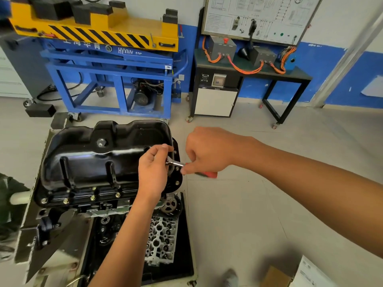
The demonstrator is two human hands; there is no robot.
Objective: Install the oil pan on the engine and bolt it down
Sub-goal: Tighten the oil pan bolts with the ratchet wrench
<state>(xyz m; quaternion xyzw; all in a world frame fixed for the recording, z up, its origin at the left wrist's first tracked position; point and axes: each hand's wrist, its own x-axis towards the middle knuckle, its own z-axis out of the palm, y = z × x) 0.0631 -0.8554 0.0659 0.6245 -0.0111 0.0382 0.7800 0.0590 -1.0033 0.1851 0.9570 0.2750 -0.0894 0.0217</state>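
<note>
Black oil pan (103, 158) sits upside down on the engine (107, 206), bolts (92, 197) seated along its near flange; your left hand (153, 172) curls its fingers round the head of the ratchet (176, 163) at the pan's right edge; your right hand (207, 152) grips the ratchet's red handle, fingers curled tight together; the socket is hidden, seemingly on a flange bolt

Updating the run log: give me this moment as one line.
step: bolting oil pan | left hand: holds head of ratchet at pan flange | right hand: grips ratchet handle | front-edge bolts: in place
</note>
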